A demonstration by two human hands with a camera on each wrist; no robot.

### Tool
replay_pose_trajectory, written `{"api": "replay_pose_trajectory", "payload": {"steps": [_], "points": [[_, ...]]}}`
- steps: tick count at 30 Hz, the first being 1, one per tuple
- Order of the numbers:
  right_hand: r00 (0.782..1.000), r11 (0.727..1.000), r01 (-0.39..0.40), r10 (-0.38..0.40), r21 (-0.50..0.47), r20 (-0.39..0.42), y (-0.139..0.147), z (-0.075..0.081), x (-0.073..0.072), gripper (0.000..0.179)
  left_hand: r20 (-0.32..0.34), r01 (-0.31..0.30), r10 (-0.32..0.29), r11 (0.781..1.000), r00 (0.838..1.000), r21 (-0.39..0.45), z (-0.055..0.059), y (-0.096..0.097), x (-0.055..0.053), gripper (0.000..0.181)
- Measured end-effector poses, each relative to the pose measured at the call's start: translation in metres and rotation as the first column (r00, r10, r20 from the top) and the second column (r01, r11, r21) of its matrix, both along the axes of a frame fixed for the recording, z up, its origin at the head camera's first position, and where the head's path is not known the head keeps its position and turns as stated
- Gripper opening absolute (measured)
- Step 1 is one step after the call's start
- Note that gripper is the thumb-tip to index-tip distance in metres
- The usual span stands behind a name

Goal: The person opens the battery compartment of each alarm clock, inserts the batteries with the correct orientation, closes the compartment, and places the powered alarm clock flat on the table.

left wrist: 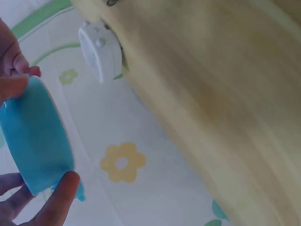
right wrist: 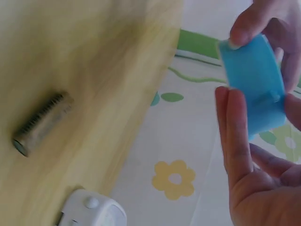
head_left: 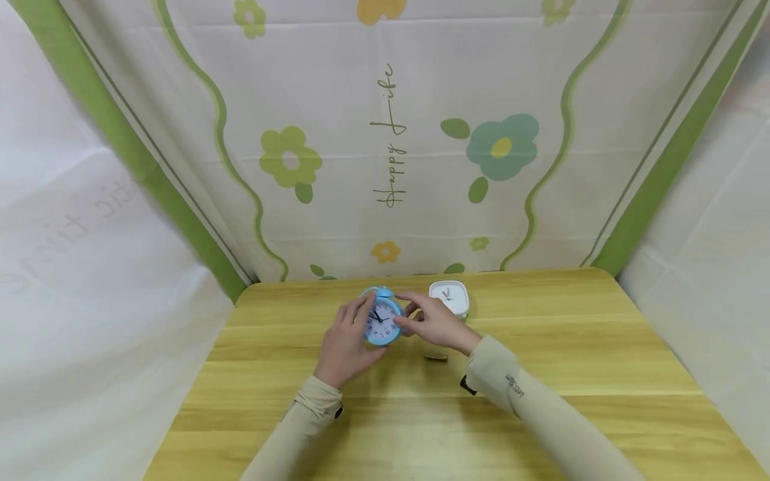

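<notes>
A light blue twin-bell alarm clock (head_left: 383, 322) is held up between both hands, its white dial toward the head camera. My left hand (head_left: 345, 351) grips its left side, the thumb under the lower rim and the fingers along the upper left. In the left wrist view the clock's smooth blue casing (left wrist: 40, 136) lies between thumb and fingers. My right hand (head_left: 438, 324) holds the clock's right edge, thumb at the front of the rim. One finger reaches toward the bell at the top. From the right wrist, a small knob (right wrist: 273, 98) shows on the blue casing.
A white square clock (head_left: 449, 298) stands near the table's back edge, just behind my right hand. On the wooden table (head_left: 541, 334) lies a small dark battery (head_left: 436, 358), below the right hand. A flower-print curtain (head_left: 421, 220) hangs behind the table, with white cloth at both sides.
</notes>
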State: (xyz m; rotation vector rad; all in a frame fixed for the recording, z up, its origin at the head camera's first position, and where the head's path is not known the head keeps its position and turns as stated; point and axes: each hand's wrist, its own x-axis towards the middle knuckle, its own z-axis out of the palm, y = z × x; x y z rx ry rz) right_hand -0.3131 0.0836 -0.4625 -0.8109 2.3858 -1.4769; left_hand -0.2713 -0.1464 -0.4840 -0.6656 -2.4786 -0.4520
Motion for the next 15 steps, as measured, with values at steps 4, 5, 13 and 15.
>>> {"api": "replay_pose_trajectory", "payload": {"steps": [4, 5, 13, 15], "points": [[1.000, 1.000, 0.014, -0.014, 0.013, 0.001, 0.011, -0.002, 0.004, 0.059, 0.012, 0.028, -0.027, 0.999, 1.000, -0.023, -0.008, 0.004, 0.001, 0.112], [1.000, 1.000, 0.018, -0.018, 0.014, 0.001, 0.014, -0.003, 0.005, 0.059, 0.022, 0.036, -0.035, 0.999, 0.999, -0.024, -0.009, 0.005, 0.001, 0.112], [0.997, 0.998, 0.065, -0.063, -0.029, 0.047, 0.036, 0.000, 0.009, 0.054, 0.239, 0.073, -0.115, 0.981, 0.964, 0.177, -0.013, 0.008, 0.003, 0.109], [0.995, 0.996, 0.075, -0.072, -0.045, 0.064, 0.041, 0.000, 0.010, 0.054, 0.338, 0.079, -0.191, 0.945, 0.921, 0.318, -0.011, 0.009, 0.004, 0.106]]}}
